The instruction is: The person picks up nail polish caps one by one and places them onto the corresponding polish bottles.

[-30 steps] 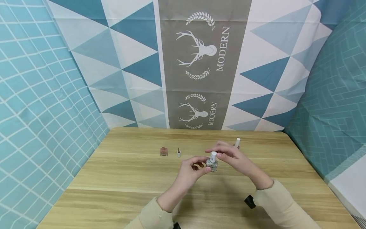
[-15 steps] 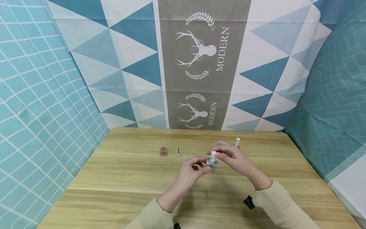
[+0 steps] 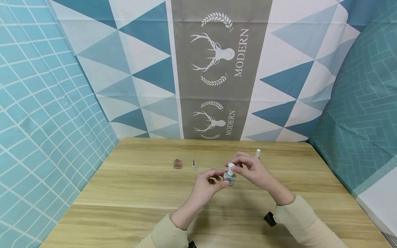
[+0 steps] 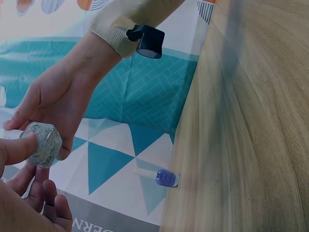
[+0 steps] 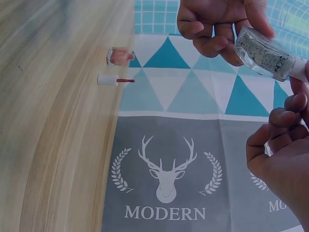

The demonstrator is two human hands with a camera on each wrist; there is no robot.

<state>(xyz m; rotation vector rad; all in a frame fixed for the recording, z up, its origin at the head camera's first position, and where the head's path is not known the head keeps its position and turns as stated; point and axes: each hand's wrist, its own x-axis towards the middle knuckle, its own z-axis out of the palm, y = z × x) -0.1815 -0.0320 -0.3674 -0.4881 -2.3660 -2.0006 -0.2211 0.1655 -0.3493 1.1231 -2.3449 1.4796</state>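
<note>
Above the table a glass nail polish bottle [image 3: 230, 179] with pale, dark-speckled polish is held upright, tilted a little. My left hand [image 3: 206, 186] grips its glass body between thumb and fingers. The white cap [image 3: 231, 168] sits on the bottle's neck, and my right hand [image 3: 251, 170] pinches it. In the right wrist view the speckled polish [image 5: 263, 54] shows clearly through the glass, while the cap is partly cut off at the frame's edge. The left wrist view shows the bottle's base [image 4: 47, 144] with the left thumb against it.
An uncapped pinkish-brown nail polish bottle [image 3: 177, 164] stands on the wooden table [image 3: 130, 193] toward the back. Beside it a white cap [image 3: 194, 166] stands with its brush pointing up. Behind the right hand is a purple nail polish bottle [image 4: 165, 178] with a white cap.
My right fingers have shifted slightly around the white cap, the thumb now lying across its side. The left hand and the speckled bottle have stayed almost still.
</note>
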